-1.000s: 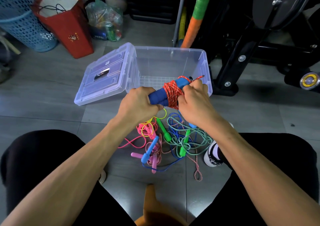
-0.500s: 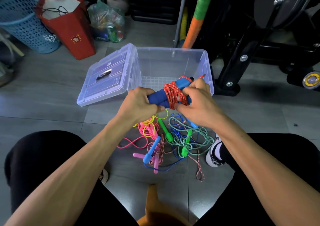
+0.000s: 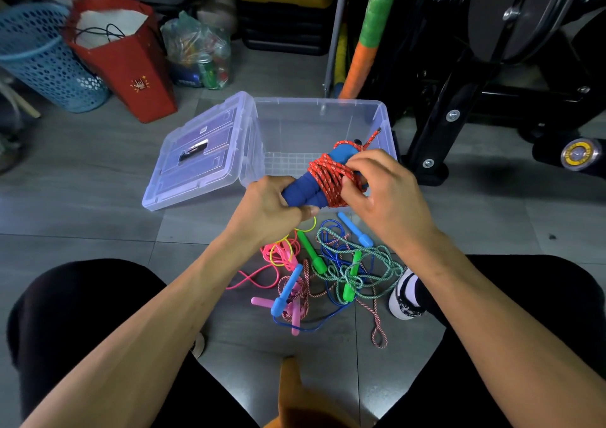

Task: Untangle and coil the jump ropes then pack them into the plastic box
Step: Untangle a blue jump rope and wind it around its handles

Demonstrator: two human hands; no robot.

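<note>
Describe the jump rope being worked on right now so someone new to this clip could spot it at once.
Start at the clear plastic box standing open on the grey floor. Just in front of it, the left hand and right hand hold the red jump rope. It alone is wound tightly round its dark blue handles; the other ropes lie loose in a tangled pile below.

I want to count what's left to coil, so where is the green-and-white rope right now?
In the head view the green-and-white rope lies tangled on the floor below the right hand, right of the pink rope and beside the white shoe.
</note>
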